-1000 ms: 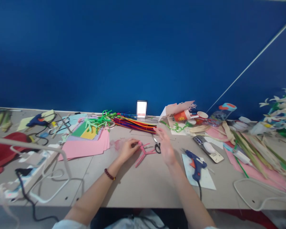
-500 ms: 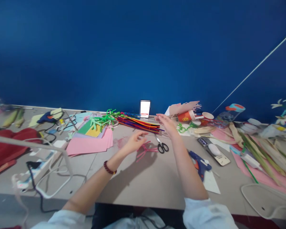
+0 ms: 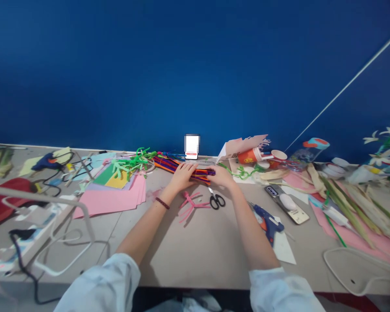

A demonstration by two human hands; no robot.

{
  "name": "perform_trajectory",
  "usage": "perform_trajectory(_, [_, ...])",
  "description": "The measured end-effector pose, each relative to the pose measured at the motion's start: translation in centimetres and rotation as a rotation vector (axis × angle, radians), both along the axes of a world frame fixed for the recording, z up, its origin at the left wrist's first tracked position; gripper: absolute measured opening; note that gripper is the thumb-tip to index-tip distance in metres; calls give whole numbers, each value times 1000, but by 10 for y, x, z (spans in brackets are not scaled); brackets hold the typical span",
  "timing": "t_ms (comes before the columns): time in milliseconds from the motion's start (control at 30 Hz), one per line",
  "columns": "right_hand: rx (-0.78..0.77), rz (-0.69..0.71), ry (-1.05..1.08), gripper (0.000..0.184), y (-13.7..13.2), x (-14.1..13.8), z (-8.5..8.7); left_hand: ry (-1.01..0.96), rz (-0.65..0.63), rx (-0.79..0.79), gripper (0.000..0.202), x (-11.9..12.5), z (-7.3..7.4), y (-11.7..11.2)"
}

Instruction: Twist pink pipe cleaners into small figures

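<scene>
- the long bundle of purple, orange and red fuzzy pipe cleaners (image 3: 165,164) lies at the table's back, before the upright phone (image 3: 191,146).
- left hand (image 3: 183,177) rests over its middle, fingers bent; right hand (image 3: 221,177) curls at its right end. how tightly either is closed, i cannot tell.
- it should be light, bendy, hardly slippery; loose strands may splay, so best held around the middle.

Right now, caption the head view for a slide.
Left hand and right hand on pipe cleaners; pink figure and scissors lie nearer.
</scene>
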State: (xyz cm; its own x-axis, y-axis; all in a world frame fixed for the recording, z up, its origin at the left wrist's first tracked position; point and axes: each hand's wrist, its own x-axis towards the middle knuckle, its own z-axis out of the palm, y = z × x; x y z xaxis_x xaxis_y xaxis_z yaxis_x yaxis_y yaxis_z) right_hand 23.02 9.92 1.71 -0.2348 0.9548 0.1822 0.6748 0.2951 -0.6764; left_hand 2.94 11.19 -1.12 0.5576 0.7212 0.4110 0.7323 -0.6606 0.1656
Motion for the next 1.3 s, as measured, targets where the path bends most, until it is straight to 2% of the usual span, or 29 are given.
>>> perform_trajectory(67, [-50, 39, 189, 24, -4, -2, 11, -56, 17, 23, 66, -3, 2, -1])
perform_trajectory(167, [-110, 158, 422, 26, -11, -6, 28, -212, 56, 45, 41, -6, 8, 2])
perform_trajectory(333, [-57, 228, 605, 25, -23, -9, 50, -555, 19, 23, 21, -11, 15, 10])
perform_trajectory(433, [7, 213, 605, 16, -30, -9, 58, -766, -16, -1, 15, -13, 16, 13])
perform_trajectory(533, [51, 194, 456, 12, -38, -12, 64, -864, 1, -30, 12, -15, 16, 13])
perform_trajectory(667, [141, 199, 337, 9, -45, -21, 70, -888, 9, -64, 12, -16, 17, 11])
perform_trajectory(933, [332, 169, 360, 14, -48, -30, 73, -824, 26, -58, 15, -15, 18, 11])
perform_trajectory(1133, [359, 129, 348, 13, -45, -31, 69, -726, -9, 4, 17, -14, 18, 11])
perform_trajectory(1300, [327, 44, 349, 13, -42, -30, 65, -650, -10, 54, 18, -14, 19, 11])
